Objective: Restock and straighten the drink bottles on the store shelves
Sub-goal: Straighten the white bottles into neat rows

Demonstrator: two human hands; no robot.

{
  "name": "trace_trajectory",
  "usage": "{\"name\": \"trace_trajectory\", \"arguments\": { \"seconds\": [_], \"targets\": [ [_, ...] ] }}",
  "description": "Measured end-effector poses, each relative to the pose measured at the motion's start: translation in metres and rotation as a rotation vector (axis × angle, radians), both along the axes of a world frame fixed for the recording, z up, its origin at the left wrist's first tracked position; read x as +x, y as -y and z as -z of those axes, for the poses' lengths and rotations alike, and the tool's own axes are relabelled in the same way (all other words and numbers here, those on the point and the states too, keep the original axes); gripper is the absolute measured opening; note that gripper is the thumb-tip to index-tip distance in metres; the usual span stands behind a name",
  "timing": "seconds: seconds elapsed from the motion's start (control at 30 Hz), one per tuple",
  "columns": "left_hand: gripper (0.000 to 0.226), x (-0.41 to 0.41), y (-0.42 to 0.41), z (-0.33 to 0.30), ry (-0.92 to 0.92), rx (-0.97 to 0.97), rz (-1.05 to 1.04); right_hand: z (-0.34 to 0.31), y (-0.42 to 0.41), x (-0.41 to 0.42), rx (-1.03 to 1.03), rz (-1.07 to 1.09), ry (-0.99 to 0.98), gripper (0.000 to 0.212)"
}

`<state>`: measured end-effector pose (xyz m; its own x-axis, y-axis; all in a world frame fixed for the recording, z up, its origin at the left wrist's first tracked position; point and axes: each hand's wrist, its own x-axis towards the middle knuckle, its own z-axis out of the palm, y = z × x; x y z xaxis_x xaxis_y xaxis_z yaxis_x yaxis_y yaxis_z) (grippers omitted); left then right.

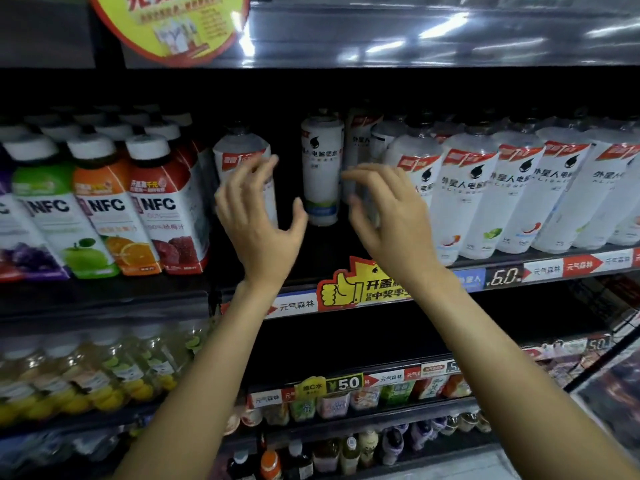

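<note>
**Dark store shelves, drinks stocked**

Dark metal shelf (pixel 540 268) with price-strip front edge: NFC juice bottles with white caps (pixel 104 206) at left, white-sleeved drink bottles (pixel 491 195) in a row at right, one white bottle (pixel 322 174) set back alone in the gap between. Lower shelf (pixel 104 415): clear yellow-tinted bottles (pixel 86 372). Bottom rows blurred.

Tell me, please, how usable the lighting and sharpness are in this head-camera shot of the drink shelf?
Head view: streaky glare on the glossy panel above; the shelf recess behind the set-back white bottle is nearly black; both hands, left hand and right hand, show motion blur; wide-angle distortion tilts the NFC juice bottles outward.
</note>
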<state>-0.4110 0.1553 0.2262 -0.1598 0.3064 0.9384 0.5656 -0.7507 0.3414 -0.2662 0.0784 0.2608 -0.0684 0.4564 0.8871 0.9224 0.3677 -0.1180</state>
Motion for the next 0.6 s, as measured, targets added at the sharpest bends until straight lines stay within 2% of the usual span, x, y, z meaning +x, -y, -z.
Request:
{"name": "trace_trajectory", "arguments": {
  "seconds": [0.07, 0.13, 0.2, 0.3, 0.43, 0.6],
  "targets": [
    [0.072, -0.01, -0.004, 0.003, 0.057, -0.139, -0.059, 0.001, -0.022, -0.011, -0.193, -0.003, -0.054, 0.039],
    [0.091, -0.017, -0.008, 0.005, 0.055, -0.288, -0.024, 0.001, -0.046, -0.017, -0.339, 0.032, -0.114, 0.054],
    [0.1, -0.02, -0.014, 0.004, 0.033, -0.39, 0.031, -0.002, -0.067, -0.017, -0.414, 0.102, -0.159, 0.065],
    [0.098, -0.026, -0.023, 0.005, 0.016, -0.391, 0.046, -0.009, -0.09, -0.017, -0.423, 0.179, -0.215, 0.067],
    [0.098, -0.03, -0.023, 0.005, -0.009, -0.395, 0.045, -0.008, -0.108, -0.017, -0.438, 0.126, -0.385, 0.073],
    [0.102, -0.035, -0.023, 0.002, -0.063, -0.41, 0.003, 0.001, -0.122, -0.024, -0.487, 0.078, -0.59, 0.092]
  ]
}}
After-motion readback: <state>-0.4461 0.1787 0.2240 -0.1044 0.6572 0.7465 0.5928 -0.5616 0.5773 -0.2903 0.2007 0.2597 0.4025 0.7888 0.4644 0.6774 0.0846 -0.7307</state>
